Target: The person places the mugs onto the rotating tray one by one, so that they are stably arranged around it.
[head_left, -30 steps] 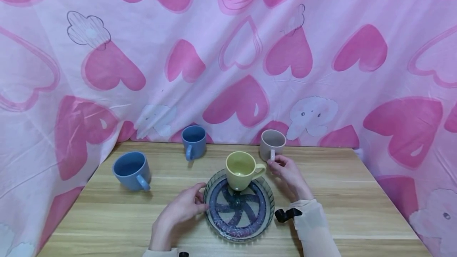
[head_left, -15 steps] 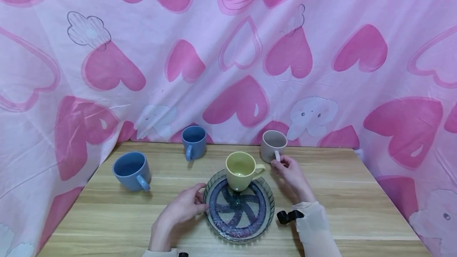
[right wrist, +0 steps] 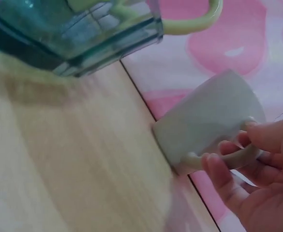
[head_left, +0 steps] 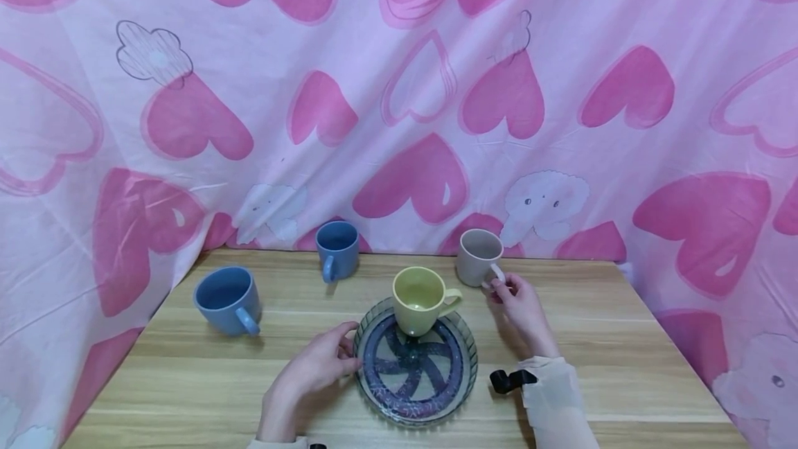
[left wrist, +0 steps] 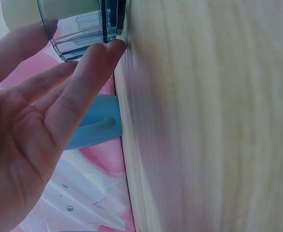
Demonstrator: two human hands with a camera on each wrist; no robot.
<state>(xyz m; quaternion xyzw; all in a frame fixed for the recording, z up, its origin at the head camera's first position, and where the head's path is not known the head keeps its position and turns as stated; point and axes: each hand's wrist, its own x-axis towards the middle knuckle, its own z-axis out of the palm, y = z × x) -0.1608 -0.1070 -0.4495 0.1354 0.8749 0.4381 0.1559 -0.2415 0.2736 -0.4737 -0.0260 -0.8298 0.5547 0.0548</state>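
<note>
In the head view, my right hand [head_left: 520, 310] pinches the handle of a grey mug [head_left: 479, 258] standing upright at the back of the table; the right wrist view shows fingers and thumb on that handle [right wrist: 238, 158]. My left hand [head_left: 314, 362] touches the left side of a round glass dish [head_left: 464, 393] with a dark swirl pattern. In the left wrist view, its extended fingers [left wrist: 78, 92] meet the dish's wall. A yellow mug [head_left: 416, 300] stands at the back of the dish, its handle pointing right.
Two blue mugs stand left of the dish: one blue mug [head_left: 227, 300] nearer, another blue mug [head_left: 337, 248] at the back. A pink heart-patterned cloth [head_left: 411, 89] hangs behind the wooden table [head_left: 187, 386]. A black piece [head_left: 511, 381] is attached at the right sleeve.
The grey mug's handle has swung to the right, and the mug has shifted slightly right with my right hand. My left hand, the dish and the other mugs stay put.
</note>
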